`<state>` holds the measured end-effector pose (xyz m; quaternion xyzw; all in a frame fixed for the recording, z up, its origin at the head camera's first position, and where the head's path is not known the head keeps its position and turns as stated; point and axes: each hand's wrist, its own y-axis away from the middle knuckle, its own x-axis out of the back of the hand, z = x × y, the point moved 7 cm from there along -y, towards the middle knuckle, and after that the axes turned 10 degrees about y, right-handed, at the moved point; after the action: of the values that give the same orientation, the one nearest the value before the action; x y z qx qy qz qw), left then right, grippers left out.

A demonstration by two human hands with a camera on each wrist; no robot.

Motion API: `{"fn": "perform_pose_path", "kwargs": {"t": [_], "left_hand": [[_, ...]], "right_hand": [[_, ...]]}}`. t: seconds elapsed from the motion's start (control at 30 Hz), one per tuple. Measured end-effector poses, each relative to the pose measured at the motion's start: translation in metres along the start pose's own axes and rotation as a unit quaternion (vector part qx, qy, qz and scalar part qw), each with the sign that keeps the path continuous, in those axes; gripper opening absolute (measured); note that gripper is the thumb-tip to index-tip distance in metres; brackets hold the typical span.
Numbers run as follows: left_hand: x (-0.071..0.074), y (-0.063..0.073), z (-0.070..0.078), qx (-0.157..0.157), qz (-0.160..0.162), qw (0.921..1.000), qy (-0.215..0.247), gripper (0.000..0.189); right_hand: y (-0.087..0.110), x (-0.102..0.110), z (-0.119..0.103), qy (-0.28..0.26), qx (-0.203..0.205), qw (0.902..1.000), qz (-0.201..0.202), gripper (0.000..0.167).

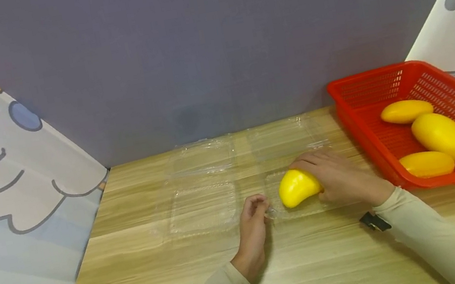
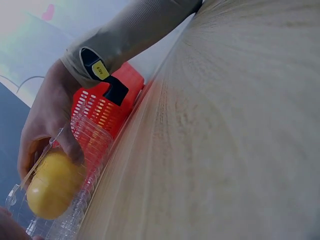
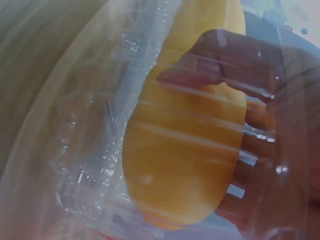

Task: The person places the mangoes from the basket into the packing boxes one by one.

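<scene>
A yellow mango is in my right hand, which grips it with thumb and fingers over the base of a clear plastic clamshell container. The right wrist view shows the mango through clear plastic, the thumb across it and fingers along its far side. My left hand pinches the near left corner of that container with curled fingers. Only a sliver of the left hand appears in the left wrist view. Left of this container lies a second clear clamshell container, its lid folded back.
A red perforated basket stands on the right with several mangoes inside. Behind the wooden table rises a grey panel. Cartoon-printed sheets border the sides.
</scene>
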<state>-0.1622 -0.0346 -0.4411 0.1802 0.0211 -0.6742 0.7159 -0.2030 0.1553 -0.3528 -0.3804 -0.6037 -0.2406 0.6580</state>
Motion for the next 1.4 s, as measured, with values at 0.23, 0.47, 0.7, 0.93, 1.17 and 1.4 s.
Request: {"fn": "perform_pose_path", "kwargs": {"t": [0.23, 0.47, 0.7, 0.93, 1.17, 1.4], "left_hand": [[0.001, 0.001, 0.0, -0.004, 0.001, 1.0, 0.002, 0.026], [0.0, 0.002, 0.002, -0.002, -0.004, 1.0, 0.003, 0.027], [-0.001, 0.003, 0.002, 0.002, -0.009, 1.0, 0.002, 0.03], [0.001, 0.001, 0.002, 0.0, -0.011, 0.9999, 0.0, 0.031], [0.001, 0.0, 0.001, 0.0, -0.011, 0.9999, 0.01, 0.03], [0.0, -0.001, 0.001, -0.002, -0.017, 0.9997, 0.017, 0.03]], "right_hand": [[0.001, -0.005, 0.0, -0.012, 0.015, 0.9998, -0.003, 0.084], [0.001, -0.009, 0.0, -0.025, 0.03, 0.9991, -0.014, 0.085], [0.004, -0.009, -0.002, -0.039, 0.049, 0.9978, -0.021, 0.086], [0.004, -0.009, -0.002, -0.034, 0.054, 0.9976, -0.027, 0.086], [0.003, -0.007, 0.007, -0.042, 0.03, 0.9978, -0.041, 0.086], [0.008, 0.008, 0.017, -0.047, 0.012, 0.9987, -0.014, 0.071]]}}
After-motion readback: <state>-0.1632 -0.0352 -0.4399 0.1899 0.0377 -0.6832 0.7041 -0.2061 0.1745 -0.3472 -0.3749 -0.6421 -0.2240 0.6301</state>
